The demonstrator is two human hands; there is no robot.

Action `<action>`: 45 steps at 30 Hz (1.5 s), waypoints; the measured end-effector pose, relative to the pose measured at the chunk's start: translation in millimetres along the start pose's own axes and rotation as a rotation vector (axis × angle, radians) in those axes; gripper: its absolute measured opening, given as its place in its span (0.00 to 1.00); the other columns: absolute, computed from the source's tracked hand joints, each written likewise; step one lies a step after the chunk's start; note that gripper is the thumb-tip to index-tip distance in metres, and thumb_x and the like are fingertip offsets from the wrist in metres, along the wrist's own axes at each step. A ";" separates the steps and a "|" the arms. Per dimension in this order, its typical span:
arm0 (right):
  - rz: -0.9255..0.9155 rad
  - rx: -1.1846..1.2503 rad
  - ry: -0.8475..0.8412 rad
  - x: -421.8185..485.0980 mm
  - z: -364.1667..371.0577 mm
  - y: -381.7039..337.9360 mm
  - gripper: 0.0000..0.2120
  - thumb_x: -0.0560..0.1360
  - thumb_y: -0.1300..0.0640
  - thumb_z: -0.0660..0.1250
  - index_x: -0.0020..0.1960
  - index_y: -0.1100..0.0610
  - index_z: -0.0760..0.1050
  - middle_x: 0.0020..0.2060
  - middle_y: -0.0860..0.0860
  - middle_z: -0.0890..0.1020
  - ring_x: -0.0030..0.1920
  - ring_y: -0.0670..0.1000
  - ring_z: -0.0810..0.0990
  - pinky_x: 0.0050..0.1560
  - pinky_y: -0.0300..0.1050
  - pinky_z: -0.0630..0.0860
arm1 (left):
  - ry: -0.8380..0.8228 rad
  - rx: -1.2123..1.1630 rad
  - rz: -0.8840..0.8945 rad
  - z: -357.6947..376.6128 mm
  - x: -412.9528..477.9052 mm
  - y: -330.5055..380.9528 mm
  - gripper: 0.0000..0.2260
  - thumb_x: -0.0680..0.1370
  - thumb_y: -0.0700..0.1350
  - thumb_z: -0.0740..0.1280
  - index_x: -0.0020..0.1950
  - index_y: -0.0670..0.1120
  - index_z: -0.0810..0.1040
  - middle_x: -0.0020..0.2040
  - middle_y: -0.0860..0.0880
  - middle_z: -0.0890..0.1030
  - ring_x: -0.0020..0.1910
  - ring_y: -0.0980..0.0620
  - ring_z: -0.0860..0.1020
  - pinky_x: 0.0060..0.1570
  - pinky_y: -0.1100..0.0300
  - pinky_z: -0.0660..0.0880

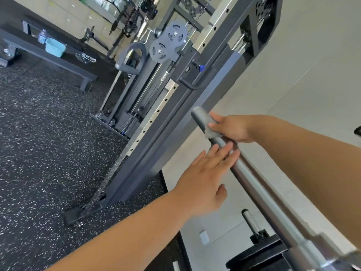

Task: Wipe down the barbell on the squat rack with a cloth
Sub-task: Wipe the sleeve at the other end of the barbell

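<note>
My right hand (232,129) grips the cloth (214,132) around the bar (259,184) near its far end, beside the rack (175,106). Left hand (203,178): flat, fingers straight, touching the bar just nearer. Step: wiping the end. Next, likely: draw the cloth nearward under firm pressure.

Two hands: left hand (203,178), right hand (232,129). One barbell (259,184), one cloth (213,132), one rack (175,118). Two pulleys (175,33) (160,51). One bench (23,44), one tub (55,46), one bottle (42,36), one weight stack (127,123).

Bright, even light; soft blur, warped edges.
</note>
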State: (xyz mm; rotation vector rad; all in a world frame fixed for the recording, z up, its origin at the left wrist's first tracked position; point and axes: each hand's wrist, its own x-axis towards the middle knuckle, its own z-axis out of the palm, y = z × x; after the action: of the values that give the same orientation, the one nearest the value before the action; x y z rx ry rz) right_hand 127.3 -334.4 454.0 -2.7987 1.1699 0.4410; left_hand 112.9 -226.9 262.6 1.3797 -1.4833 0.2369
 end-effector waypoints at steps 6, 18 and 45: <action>0.101 -0.016 -0.191 -71.9 0.1 30.4 0.15 0.83 0.41 0.53 0.42 0.38 0.74 0.40 0.45 0.73 0.40 0.48 0.70 0.48 0.43 0.71 | 0.151 -0.065 -0.027 2.3 -16.9 13.4 0.32 0.77 0.44 0.67 0.81 0.46 0.63 0.80 0.49 0.63 0.76 0.49 0.66 0.74 0.51 0.66; 0.102 0.264 0.103 -93.3 29.8 15.3 0.17 0.85 0.44 0.49 0.55 0.45 0.76 0.54 0.48 0.80 0.54 0.52 0.78 0.52 0.45 0.74 | 0.054 -0.257 -0.112 -12.7 -6.9 24.2 0.37 0.76 0.40 0.69 0.81 0.52 0.56 0.75 0.53 0.68 0.62 0.55 0.73 0.66 0.62 0.69; 0.229 -0.562 -0.155 -221.0 38.6 18.6 0.13 0.80 0.41 0.58 0.55 0.49 0.65 0.36 0.48 0.79 0.34 0.47 0.76 0.35 0.44 0.68 | -0.228 0.096 0.113 -46.3 62.5 -8.9 0.32 0.80 0.37 0.62 0.83 0.48 0.58 0.84 0.52 0.57 0.83 0.47 0.55 0.82 0.50 0.51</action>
State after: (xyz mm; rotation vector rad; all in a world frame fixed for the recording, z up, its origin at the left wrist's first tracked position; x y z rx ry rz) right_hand -42.5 -189.2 482.3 -2.9901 1.5333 1.1461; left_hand 158.2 -234.3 326.0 1.4376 -1.7612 0.2309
